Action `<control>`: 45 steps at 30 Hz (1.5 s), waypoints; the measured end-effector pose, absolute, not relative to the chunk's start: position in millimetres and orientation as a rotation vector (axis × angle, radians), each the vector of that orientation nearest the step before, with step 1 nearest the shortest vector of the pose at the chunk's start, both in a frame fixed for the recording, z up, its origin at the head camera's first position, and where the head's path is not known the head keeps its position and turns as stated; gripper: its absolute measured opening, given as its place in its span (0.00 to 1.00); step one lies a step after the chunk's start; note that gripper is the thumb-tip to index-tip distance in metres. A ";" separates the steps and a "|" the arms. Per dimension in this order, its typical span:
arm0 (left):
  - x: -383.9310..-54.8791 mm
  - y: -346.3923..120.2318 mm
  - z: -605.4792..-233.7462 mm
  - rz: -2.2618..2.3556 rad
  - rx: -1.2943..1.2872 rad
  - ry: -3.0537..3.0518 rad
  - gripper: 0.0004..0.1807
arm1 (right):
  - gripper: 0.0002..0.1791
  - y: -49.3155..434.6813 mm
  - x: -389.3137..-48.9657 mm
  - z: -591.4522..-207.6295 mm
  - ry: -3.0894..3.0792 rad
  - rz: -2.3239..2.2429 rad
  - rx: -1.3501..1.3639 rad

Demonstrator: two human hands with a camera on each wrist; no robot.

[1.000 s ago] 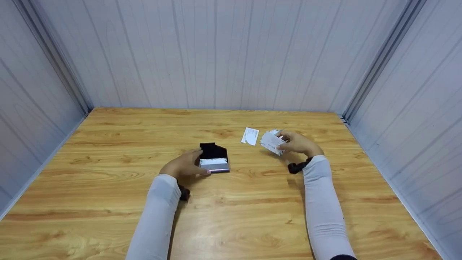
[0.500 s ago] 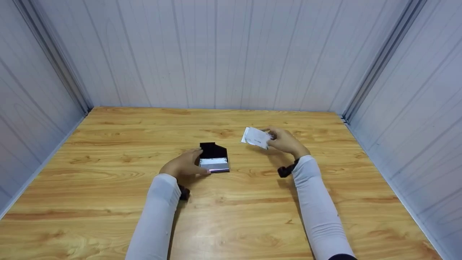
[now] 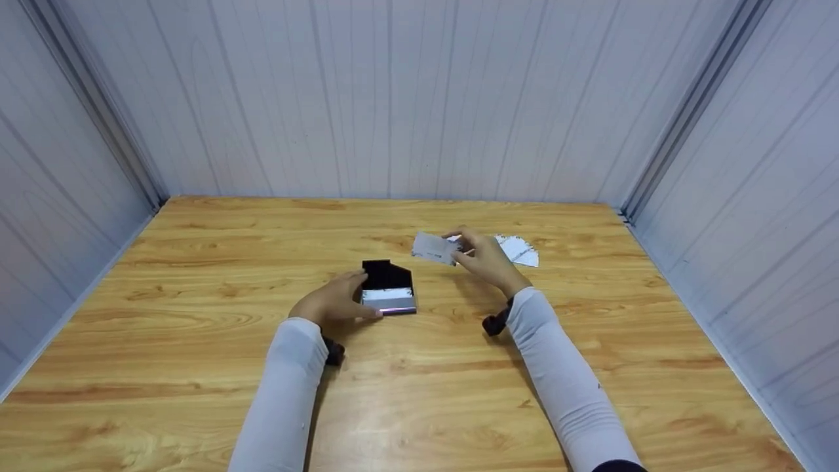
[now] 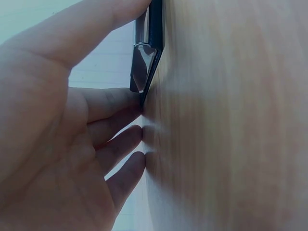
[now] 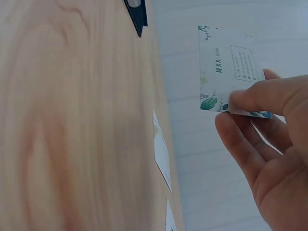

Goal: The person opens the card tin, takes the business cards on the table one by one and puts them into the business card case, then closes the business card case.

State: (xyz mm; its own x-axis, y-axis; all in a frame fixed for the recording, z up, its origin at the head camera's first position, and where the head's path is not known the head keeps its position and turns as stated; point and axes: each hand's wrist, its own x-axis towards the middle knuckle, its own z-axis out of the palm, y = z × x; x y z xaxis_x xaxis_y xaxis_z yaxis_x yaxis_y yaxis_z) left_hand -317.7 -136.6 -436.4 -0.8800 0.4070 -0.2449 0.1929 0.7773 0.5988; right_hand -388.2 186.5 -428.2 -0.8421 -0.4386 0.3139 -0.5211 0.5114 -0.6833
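A business card case lies open on the table, its inside black, with white cards in its front part. My left hand holds the case at its left side, the thumb at the front edge and the fingertips by the back part. Between thumb and fingers of my right hand is a white business card, raised over the table to the right of and behind the case. Green leaf prints and lettering show on this card in the right wrist view.
Several white cards lie fanned on the table behind the right hand. Another loose card lies nearer, mostly hidden by that hand in the head view. Pale panel walls enclose the wooden table at the back and sides.
My right hand has carried the business card leftward, from over the fanned cards, past the loose card, towards the case. The left hand and the case have stayed in place.
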 end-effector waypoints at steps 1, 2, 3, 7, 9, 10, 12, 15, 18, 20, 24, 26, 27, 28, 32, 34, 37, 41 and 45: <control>-317.8 -136.6 -436.6 0.817 0.456 2.610 0.53 | 0.18 183.7 -387.9 -428.9 -2.638 1.247 0.851; -318.0 -136.5 -436.9 0.816 0.456 2.611 0.53 | 0.18 181.0 -387.8 -429.7 -2.632 1.244 0.861; -318.1 -136.3 -437.1 0.814 0.453 2.612 0.53 | 0.18 178.3 -387.5 -430.4 -2.627 1.237 0.872; -316.9 -135.8 -436.6 0.815 0.446 2.608 0.53 | 0.19 166.7 -384.3 -432.9 -2.603 1.251 0.924; -317.3 -136.0 -436.7 0.814 0.452 2.605 0.53 | 0.20 159.9 -381.1 -433.7 -2.596 1.254 0.943; -317.8 -136.2 -436.8 0.815 0.459 2.603 0.53 | 0.20 156.3 -379.3 -434.0 -2.594 1.252 0.949; -319.3 -136.3 -437.0 0.811 0.459 2.602 0.54 | 0.20 148.5 -375.6 -434.1 -2.599 1.250 0.961; -321.7 -136.4 -438.2 0.817 0.451 2.604 0.54 | 0.18 137.2 -371.0 -435.1 -2.603 1.254 0.981; -322.1 -135.3 -437.9 0.845 0.432 2.604 0.54 | 0.16 128.3 -367.5 -436.2 -2.606 1.271 1.006; -321.8 -135.2 -438.1 0.876 0.451 2.603 0.53 | 0.16 124.0 -365.6 -437.7 -2.602 1.277 1.022; -322.6 -135.1 -439.2 0.950 0.509 2.597 0.49 | 0.17 119.1 -363.1 -440.8 -2.600 1.294 1.055; -322.9 -135.7 -439.9 0.975 0.524 2.594 0.48 | 0.17 118.0 -361.9 -441.5 -2.620 1.305 1.059; -322.8 -135.7 -439.9 0.981 0.521 2.591 0.48 | 0.17 117.9 -361.2 -441.7 -2.641 1.310 1.059; -322.7 -135.7 -439.9 0.984 0.522 2.590 0.48 | 0.17 117.9 -360.6 -441.8 -2.667 1.310 1.059; -321.8 -135.8 -440.1 0.953 0.504 2.606 0.50 | 0.18 119.0 -359.8 -442.2 -2.758 1.210 1.093; -321.7 -135.3 -440.0 0.931 0.492 2.619 0.52 | 0.18 119.8 -360.5 -442.4 -2.783 1.159 1.117; -321.5 -135.0 -439.6 0.893 0.461 2.630 0.55 | 0.19 120.7 -362.0 -442.5 -2.830 1.105 1.148; -321.1 -134.9 -438.2 0.869 0.447 2.620 0.55 | 0.22 122.4 -362.9 -442.9 -2.889 0.965 1.256; -321.7 -134.6 -437.3 0.855 0.453 2.611 0.54 | 0.22 123.9 -362.5 -442.6 -2.891 0.840 1.362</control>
State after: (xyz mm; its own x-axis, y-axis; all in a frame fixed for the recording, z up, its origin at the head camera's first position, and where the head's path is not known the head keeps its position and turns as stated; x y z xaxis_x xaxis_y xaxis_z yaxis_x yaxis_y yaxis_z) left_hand -321.7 -134.6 -437.3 -0.8857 0.4029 -0.2306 0.1885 0.7661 0.6145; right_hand -362.5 123.9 -442.6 -0.6494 -0.7576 0.0663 -0.6751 0.5341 -0.5089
